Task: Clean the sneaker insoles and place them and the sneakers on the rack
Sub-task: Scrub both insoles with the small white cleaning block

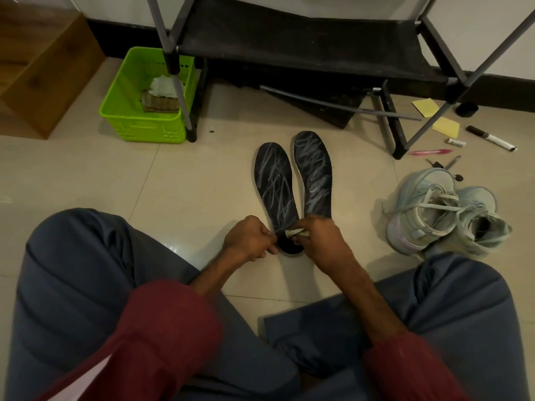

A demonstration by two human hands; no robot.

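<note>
Pointing toward rack [289, 39], insoles [276, 183] (hands [249, 238] gripping one, cloth [292, 233]).

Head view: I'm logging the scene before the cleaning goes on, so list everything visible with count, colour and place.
insoles: two, black with white scribbles, side by side on the floor, centre
cloth: one, whitish, at one insole's heel
sneakers: two, pale blue-white, floor, right
rack: one, black shelf, grey poles, behind insoles
basket: one, green, left of rack, rags inside
sticky notes: two, yellow, floor, far right
marker: one, black and white, beside notes
left hand: pinches insole's heel
right hand: grips cloth
</note>
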